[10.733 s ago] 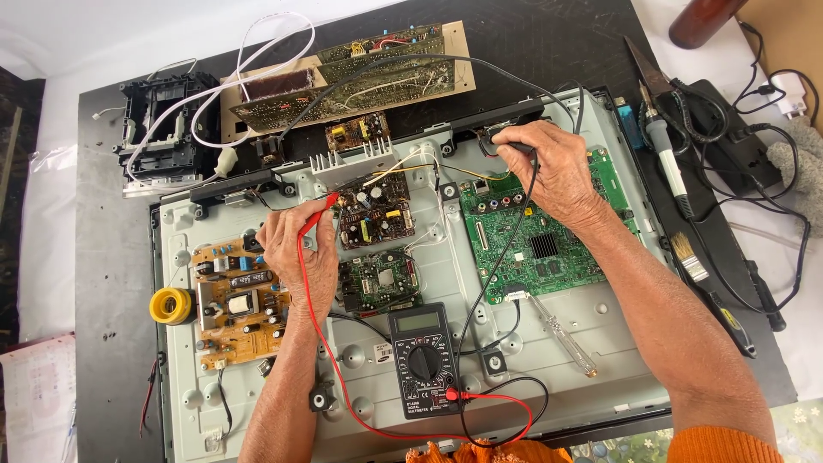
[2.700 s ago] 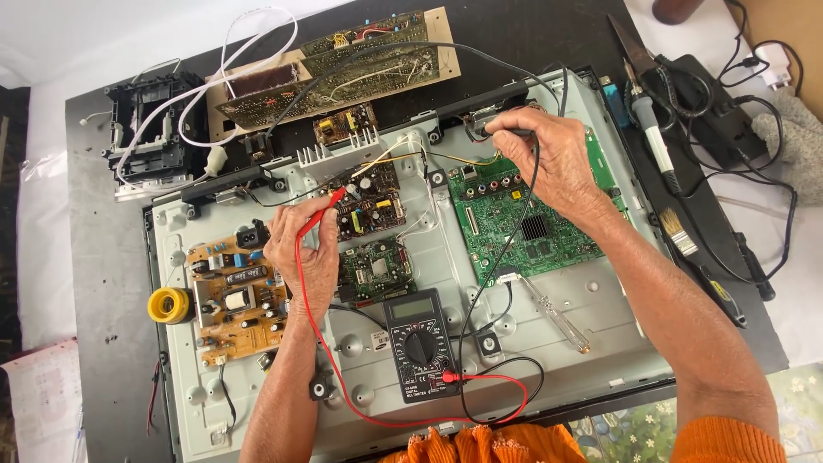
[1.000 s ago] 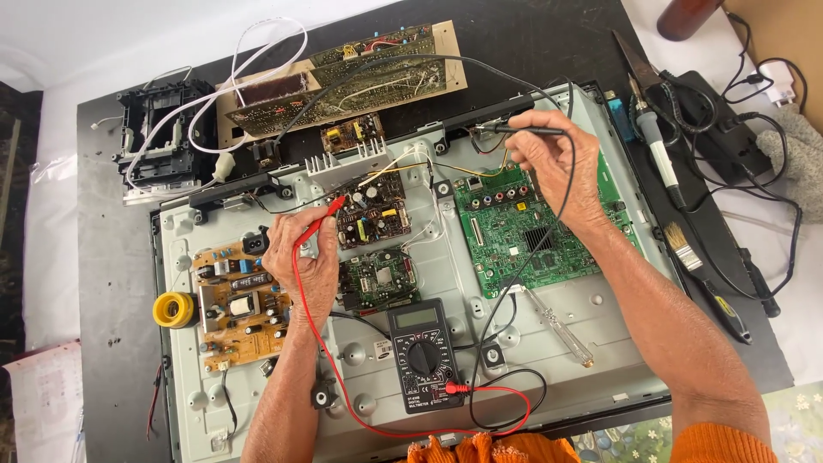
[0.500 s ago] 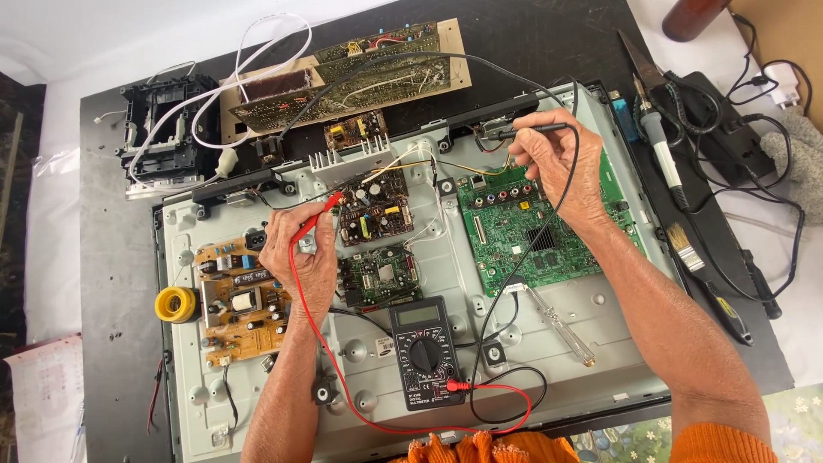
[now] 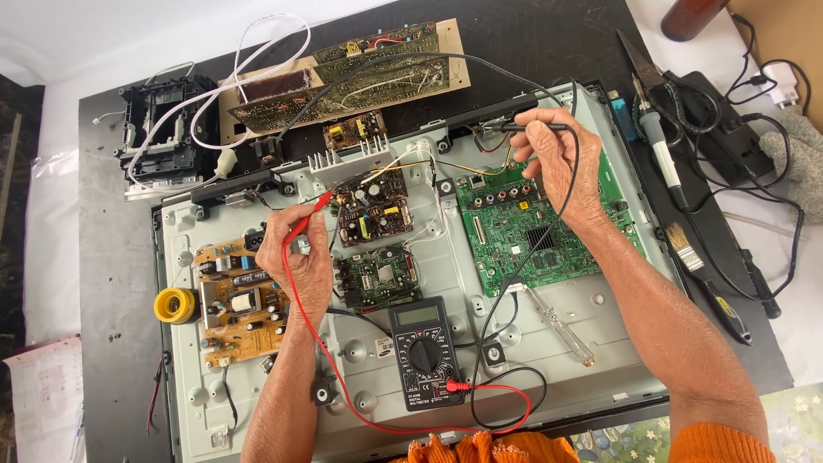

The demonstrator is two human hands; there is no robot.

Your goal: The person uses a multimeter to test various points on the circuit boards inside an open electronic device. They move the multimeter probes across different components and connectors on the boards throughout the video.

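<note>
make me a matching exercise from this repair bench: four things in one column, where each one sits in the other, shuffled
Things:
1. red probe
2. black probe
3. multimeter
4. yellow tape roll

Places:
A. off the metal panel's left edge
B. pinched in the right hand
C. lying on the panel, between the forearms
D. pinched in the left hand

Pairs: 1-D, 2-B, 3-C, 4-A

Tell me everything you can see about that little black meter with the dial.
The meter is a small black box, plastic by the look, lying flat on the grey metal panel near the person. It has a grey screen on top, a round dial in the middle and sockets below. A red wire and a black wire plug into its lower end. Neither hand touches it.
</note>
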